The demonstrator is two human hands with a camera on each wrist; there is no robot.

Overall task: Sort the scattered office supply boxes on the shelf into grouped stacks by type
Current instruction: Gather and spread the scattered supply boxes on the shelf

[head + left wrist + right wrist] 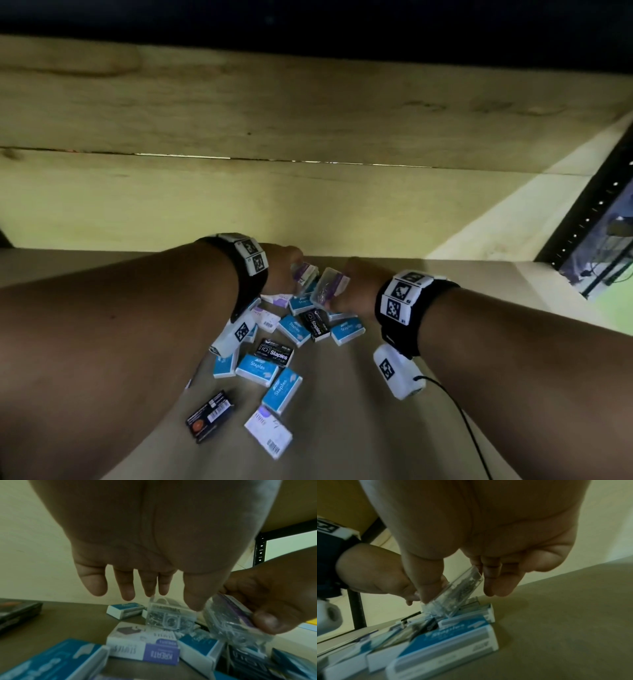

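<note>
Small supply boxes lie scattered on the tan shelf (346, 431): blue Staples boxes (257, 368), black staples boxes (275, 352) and white boxes with purple labels (269, 433). At the back of the heap my left hand (291, 270) reaches down with thumb and fingertips on the top of an upright clear clip box (169, 618). Close beside it, my right hand (342, 291) pinches a second clear clip box (330, 286) with a purple label and holds it tilted above the pile. The right wrist view shows that clear box (462, 592) between thumb and fingers.
The wooden underside of the upper shelf (308, 102) hangs low overhead. A black perforated upright (582, 222) bounds the right side. Another black box (209, 416) lies near the front left. Bare shelf surface stretches to the right of the pile (565, 615).
</note>
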